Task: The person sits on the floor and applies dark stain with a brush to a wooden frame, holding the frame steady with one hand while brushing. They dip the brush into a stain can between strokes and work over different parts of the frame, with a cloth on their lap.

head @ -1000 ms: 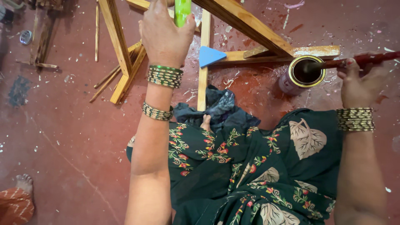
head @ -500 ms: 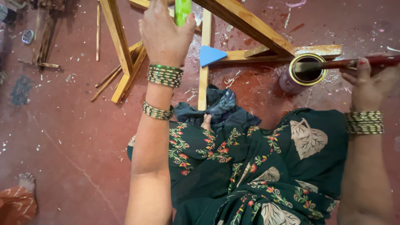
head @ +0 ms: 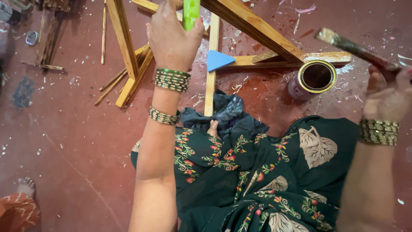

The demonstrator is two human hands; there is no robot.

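My left hand (head: 171, 36) is wrapped around a bright green stick (head: 191, 13) that stands upright at the top of the view, in front of a wooden frame (head: 253, 32). My right hand (head: 388, 96) grips the dark handle of a paintbrush (head: 356, 49); its pale bristle end points up and left, lifted above the floor. An open round tin (head: 315, 77) with a dark inside stands on the red floor, below the brush tip. Both wrists carry green and gold bangles.
Wooden bars and thin sticks (head: 126, 56) lie on the paint-flecked red floor (head: 77, 141). A blue triangle (head: 218, 60) sits by a wooden slat. A dark cloth (head: 227, 114) lies by my patterned dress. Another person's foot (head: 25, 187) shows at the lower left.
My right hand has lifted the paintbrush off the tin and swung its bristle end up and to the left. My left hand has stayed on the green stick.
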